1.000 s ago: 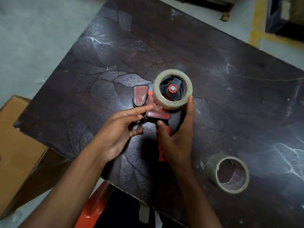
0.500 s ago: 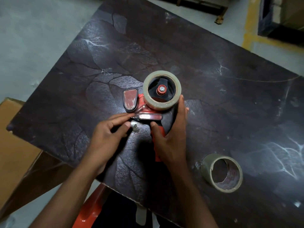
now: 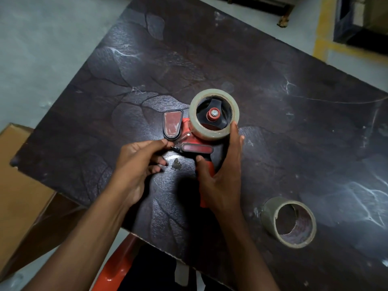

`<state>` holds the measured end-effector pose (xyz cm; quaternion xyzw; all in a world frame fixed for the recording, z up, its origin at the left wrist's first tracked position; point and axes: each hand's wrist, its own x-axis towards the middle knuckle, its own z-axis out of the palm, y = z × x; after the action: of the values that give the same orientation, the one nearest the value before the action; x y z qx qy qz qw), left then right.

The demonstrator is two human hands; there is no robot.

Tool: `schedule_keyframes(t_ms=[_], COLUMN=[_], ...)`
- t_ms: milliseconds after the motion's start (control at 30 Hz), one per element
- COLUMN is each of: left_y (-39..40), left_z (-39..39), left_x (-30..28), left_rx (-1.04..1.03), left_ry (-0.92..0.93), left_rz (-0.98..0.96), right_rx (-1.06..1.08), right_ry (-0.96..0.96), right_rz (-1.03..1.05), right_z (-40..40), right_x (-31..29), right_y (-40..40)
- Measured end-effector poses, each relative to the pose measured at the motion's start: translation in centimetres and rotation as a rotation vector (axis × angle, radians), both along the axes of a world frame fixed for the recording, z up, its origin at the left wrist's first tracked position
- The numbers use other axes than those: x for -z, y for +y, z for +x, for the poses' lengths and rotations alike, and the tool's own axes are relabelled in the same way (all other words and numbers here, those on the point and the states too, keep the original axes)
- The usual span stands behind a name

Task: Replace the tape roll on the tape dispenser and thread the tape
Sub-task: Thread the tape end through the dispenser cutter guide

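A red and black tape dispenser point(image 3: 190, 141) lies on its side on the dark table point(image 3: 273, 101). A clear tape roll point(image 3: 214, 131) sits on its hub, around the red centre nut. My right hand point(image 3: 218, 175) grips the red handle, with the fingers reaching up against the roll. My left hand point(image 3: 138, 162) pinches at the dispenser's front end beside the red flap; whether tape is between the fingertips I cannot tell. A nearly spent tape roll point(image 3: 288, 222) rests on the table at the lower right.
A cardboard box point(image 3: 19, 185) stands below the table's left edge. Part of an orange-red seat point(image 3: 117, 267) shows under the near edge. Grey floor surrounds the table, with a yellow line point(image 3: 321, 28) and dark furniture at the top right.
My left hand's fingers have curled from a loose, extended reach into a pinch at the dispenser's front end. The dispenser and right hand stay in the same grip.
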<state>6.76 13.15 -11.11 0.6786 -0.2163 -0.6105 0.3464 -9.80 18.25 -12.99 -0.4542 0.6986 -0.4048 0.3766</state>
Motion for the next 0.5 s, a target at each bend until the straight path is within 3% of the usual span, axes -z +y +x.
schedule_keyframes(t_ms=[200,333,400,500], left_y=[-0.79,-0.76,-0.88,-0.65], left_z=[0.53,0.20,0.18,0.86], left_x=[0.06,-0.19,-0.18,0.03], left_rx=[0.100,0.103,0.128,0.288], left_ry=[-0.069,-0.089,-0.216,-0.612], left_rz=[0.053,-0.024,-0.141,-0.349], right_rx=[-0.014,-0.017,-0.025,-0.034], right_ry=[0.053,0.068,0.071,0.053], right_rz=[-0.041,-0.054,-0.051,-0.007], right_z=[0.16,0.00,-0.05,0.31], right_x=[0.22,0.42,0.49,0.45], right_y=[-0.03,-0.02,-0.10,-0.34])
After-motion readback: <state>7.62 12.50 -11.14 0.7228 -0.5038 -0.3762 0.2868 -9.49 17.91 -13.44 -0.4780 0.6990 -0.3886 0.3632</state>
